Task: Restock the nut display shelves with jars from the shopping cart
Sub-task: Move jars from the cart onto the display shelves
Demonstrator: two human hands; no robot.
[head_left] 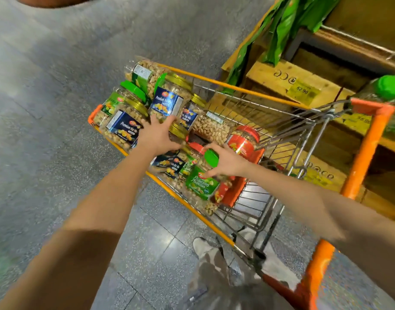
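A wire shopping cart with orange trim holds several clear nut jars. My left hand reaches into it, fingers spread against the base of a blue-labelled Premium Nut Mix jar with a gold lid. My right hand curls round the neck of a green-labelled pistachio jar just below its green lid. A red-lidded jar lies to the right of that hand. Another blue-labelled jar lies at the cart's left.
Wooden display shelves with yellow price tags stand right behind the cart. One green-lidded jar stands on a shelf at the far right. Green foliage decor hangs above. My legs and shoes are below the cart on grey tiled floor.
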